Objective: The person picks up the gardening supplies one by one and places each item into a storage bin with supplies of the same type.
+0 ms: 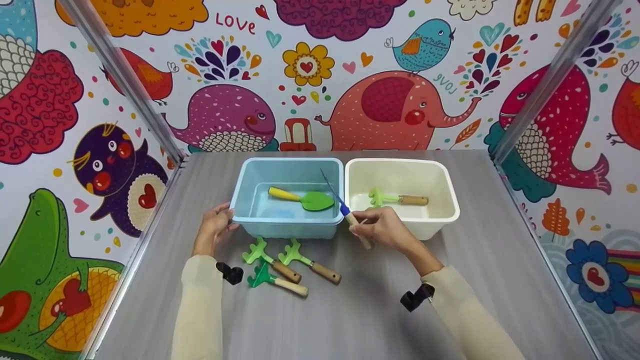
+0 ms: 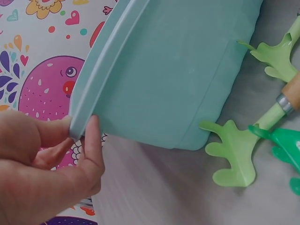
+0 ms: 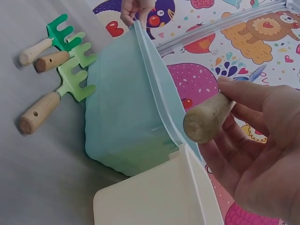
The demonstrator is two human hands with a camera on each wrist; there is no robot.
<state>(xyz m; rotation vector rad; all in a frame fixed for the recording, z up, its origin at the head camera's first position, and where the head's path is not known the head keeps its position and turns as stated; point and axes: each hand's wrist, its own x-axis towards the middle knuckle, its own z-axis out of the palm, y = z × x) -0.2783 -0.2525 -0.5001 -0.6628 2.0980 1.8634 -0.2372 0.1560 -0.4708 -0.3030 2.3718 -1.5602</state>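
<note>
My right hand (image 1: 384,227) grips the wooden handle of a blue hand trowel (image 1: 345,208). Its thin blade, seen nearly edge-on, points up and away over the right rim of the light blue bin (image 1: 285,228). With thumb and fingers, my left hand (image 1: 216,225) pinches that bin's left rim, as the left wrist view shows closely. Inside the blue bin lies a green trowel (image 1: 316,201) with a yellow handle. A light green hand rake (image 1: 400,199) with a wooden handle lies in the cream bin (image 1: 452,212).
In front of the blue bin, two light green hand rakes (image 1: 325,272) (image 1: 285,271) and a darker green one (image 1: 290,286) lie on the grey table (image 1: 350,325). The two bins stand side by side. Patterned walls and metal posts (image 1: 545,80) surround the table.
</note>
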